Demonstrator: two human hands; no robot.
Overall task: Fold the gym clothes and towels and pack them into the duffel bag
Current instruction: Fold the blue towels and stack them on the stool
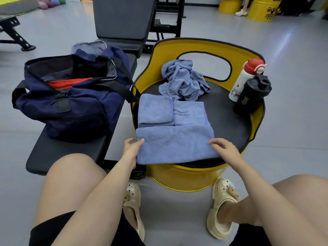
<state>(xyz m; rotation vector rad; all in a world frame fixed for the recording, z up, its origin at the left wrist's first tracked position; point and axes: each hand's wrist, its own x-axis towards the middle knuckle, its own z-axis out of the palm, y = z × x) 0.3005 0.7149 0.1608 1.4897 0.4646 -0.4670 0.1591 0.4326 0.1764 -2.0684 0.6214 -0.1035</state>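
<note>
One navy duffel bag (69,102) is sitting unzipped on the black desk (67,153) with something red (68,82) showing inside, right beside a yellow barrel seat (186,176) that's holding four blue towels: three folded flat (174,144) (154,110) (189,113) and one crumpled (184,80). Two bottles, one white (245,79) and one black (252,95), are standing at the seat's far right edge. Left hand (132,148) and right hand (224,150) are both resting spread-fingered on the nearest towel's ends, grey gym floor all around.

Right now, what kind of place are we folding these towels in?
Most likely a gym floor: a black padded weight bench stands ahead, pastel kettlebells sit far left, and the folded blue towel printed FITNESS lies on the yellow drum seat.
</note>
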